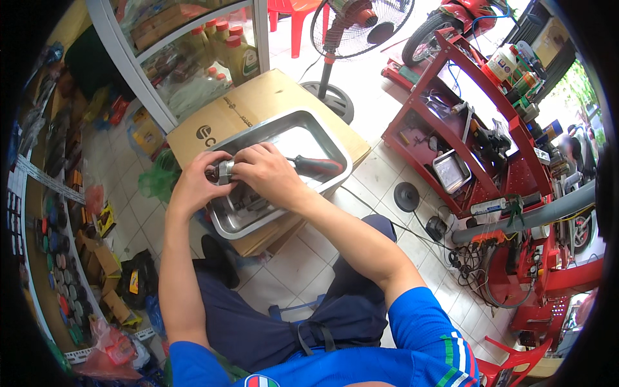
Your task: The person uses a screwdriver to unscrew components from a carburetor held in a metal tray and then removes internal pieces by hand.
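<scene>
Over the left part of a shallow steel tray (335, 138), both my hands close round a small round metal part (224, 171). My left hand (193, 179) curls about its left side, thumb below and fingers above. From the right, the fingers of my right hand (264, 169) press on the same part and cover much of it. A screwdriver (319, 166) with a dark and red handle lies in the tray beside my right hand. Smaller metal pieces (255, 209) rest in the tray's near end, too small to name. The tray stands on a cardboard box (271, 87).
A glass cabinet (187, 71) with red-capped bottles stands behind the box. Beyond the box's far corner is a standing fan (329, 61). A red tool cart (419, 138) fills the right, with cables (461, 258) on the tiles. Shelves of goods (61, 258) line the left.
</scene>
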### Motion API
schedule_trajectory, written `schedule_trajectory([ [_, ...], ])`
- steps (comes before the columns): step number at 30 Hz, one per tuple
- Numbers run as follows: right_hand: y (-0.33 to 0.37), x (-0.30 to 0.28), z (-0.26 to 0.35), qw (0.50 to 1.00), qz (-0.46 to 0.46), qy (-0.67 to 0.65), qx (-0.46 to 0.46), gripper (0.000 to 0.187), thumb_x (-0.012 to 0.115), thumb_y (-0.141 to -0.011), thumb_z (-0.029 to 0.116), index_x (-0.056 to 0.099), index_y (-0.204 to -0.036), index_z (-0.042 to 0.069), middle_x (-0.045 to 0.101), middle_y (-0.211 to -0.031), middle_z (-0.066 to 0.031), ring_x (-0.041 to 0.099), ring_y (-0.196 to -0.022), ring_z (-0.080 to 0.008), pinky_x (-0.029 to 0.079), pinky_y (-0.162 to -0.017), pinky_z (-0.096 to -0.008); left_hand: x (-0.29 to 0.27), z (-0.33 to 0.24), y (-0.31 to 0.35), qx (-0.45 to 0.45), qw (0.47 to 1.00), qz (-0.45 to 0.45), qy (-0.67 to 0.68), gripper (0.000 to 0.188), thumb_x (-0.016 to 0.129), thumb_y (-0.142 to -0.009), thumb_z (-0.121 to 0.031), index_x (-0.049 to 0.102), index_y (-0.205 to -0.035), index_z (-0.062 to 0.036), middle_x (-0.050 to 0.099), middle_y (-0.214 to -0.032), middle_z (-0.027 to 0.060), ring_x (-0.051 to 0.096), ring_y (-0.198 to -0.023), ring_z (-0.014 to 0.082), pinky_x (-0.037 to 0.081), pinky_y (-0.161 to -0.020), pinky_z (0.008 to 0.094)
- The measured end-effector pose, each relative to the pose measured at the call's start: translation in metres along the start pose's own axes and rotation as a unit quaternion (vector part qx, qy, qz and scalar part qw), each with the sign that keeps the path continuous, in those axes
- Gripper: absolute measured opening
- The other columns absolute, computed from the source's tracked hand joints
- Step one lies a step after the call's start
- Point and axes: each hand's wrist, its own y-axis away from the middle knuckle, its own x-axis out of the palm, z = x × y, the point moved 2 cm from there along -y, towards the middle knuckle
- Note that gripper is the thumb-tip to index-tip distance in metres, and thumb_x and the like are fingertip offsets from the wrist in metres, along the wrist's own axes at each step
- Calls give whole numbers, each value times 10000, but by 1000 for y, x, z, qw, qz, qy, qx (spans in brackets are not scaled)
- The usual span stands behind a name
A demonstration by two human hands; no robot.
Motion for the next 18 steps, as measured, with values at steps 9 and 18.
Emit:
schedule_trajectory([
  [9, -1, 0, -1, 999, 23, -26, 11, 181, 742, -847, 164, 709, -1010, 94, 652, -1063, -44, 616, -1050, -245, 457, -952, -388, 0, -1, 0, 7, 1000, -2, -7, 539, 860, -687, -107, 689, -1194, -52, 665, -1176, 105, 670, -1036, 243, 552, -916, 348],
  [18, -1, -2, 0, 999, 13, -33, 6, 193, 736, -860, 162, 701, -1037, 96, 644, -1056, -41, 610, -1023, -250, 460, -924, -389, 1, 2, -1, 2, 1000, -1, 9, 558, 857, -687, -99, 679, -1214, -49, 666, -1169, 102, 673, -1016, 229, 551, -916, 352],
])
